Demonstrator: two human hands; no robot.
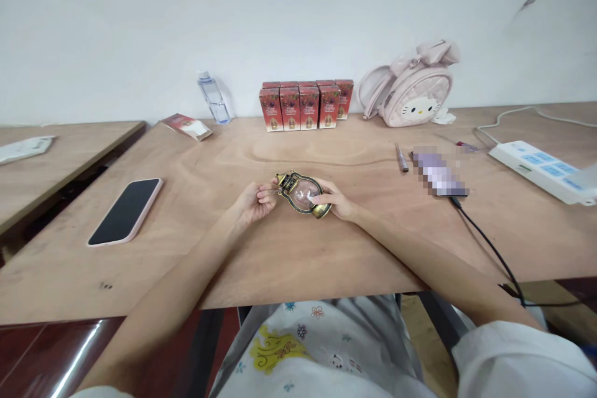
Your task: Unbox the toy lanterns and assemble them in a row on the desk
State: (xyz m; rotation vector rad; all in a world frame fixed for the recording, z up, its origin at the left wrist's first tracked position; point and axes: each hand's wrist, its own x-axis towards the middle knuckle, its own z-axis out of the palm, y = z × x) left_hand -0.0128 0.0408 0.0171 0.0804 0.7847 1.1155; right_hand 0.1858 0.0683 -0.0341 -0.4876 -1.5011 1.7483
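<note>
A small bronze-coloured lantern [305, 194] with a clear round globe lies tilted on its side between my hands, just above the tabletop. My right hand [336, 200] is closed around its base end, with the thumb resting across the globe's lower edge. At the lantern's top, my left hand [262, 200] pinches what looks like its thin wire handle [269, 191]. The left fingertips hide part of that wire. Beyond the lantern, several red printed boxes [300, 109] stand in two rows against the wall.
On the wooden table [298, 261] lie a phone [125, 211], a screwdriver [402, 158], a blurred, cabled device [438, 173] and a white power strip [543, 168]. Farther back are a flattened red box [187, 126], a clear bottle [214, 98] and a pink bag [417, 90].
</note>
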